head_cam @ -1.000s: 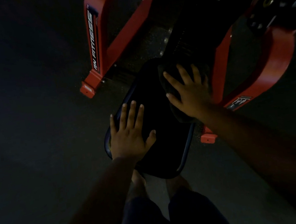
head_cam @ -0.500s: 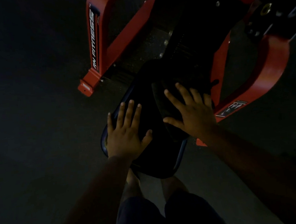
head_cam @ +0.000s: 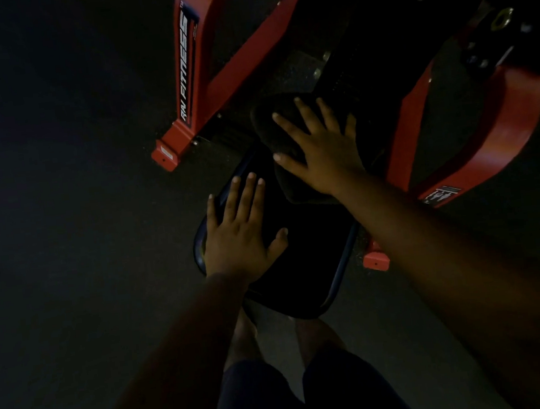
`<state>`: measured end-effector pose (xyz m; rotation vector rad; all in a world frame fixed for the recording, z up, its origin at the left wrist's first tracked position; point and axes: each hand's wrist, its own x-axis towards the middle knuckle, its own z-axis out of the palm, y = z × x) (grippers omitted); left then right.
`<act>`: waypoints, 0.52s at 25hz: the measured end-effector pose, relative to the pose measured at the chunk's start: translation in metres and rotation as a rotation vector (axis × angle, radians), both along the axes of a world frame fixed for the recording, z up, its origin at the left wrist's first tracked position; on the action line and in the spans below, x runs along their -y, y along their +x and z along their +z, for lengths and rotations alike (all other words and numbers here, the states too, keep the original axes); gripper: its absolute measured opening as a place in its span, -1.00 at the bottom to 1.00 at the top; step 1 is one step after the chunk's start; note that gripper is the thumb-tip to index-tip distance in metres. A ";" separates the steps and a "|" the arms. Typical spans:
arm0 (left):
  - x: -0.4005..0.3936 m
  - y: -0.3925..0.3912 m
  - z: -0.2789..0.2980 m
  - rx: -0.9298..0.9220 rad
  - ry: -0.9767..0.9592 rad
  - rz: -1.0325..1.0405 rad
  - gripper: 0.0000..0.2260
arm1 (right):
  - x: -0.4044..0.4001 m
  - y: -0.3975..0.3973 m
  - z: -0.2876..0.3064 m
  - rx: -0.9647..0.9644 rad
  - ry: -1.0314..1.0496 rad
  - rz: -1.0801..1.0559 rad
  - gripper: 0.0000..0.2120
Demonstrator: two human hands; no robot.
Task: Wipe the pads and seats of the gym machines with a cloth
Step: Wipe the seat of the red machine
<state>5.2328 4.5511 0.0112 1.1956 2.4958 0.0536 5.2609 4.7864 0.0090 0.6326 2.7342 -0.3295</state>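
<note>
A black padded seat (head_cam: pixel 305 267) of a red gym machine lies below me in dim light. My left hand (head_cam: pixel 241 234) rests flat on the seat's near left part, fingers straight and spread. A dark cloth (head_cam: pixel 274 130) lies bunched on the seat's far end. My right hand (head_cam: pixel 322 148) presses flat on that cloth with its fingers spread. Part of the cloth is hidden under the palm.
The red machine frame (head_cam: pixel 192 79) with white lettering rises at the far left of the seat, and a curved red arm (head_cam: pixel 495 137) stands to the right. Red frame feet (head_cam: pixel 165 155) sit on the dark floor. My legs are below the seat.
My right hand has slid the cloth back toward the far end of the seat after pulling it nearer. My left hand stays flat on the seat.
</note>
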 end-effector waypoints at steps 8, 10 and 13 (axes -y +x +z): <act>0.068 0.015 0.003 -0.029 0.200 0.103 -0.35 | 0.037 0.045 0.006 0.020 0.057 0.182 -0.31; 0.097 0.020 0.000 0.040 0.154 0.166 -0.32 | 0.017 -0.009 0.004 0.024 0.041 0.104 -0.30; 0.119 0.020 -0.002 0.106 0.152 0.141 -0.29 | 0.059 -0.044 0.003 0.072 0.059 -0.175 -0.38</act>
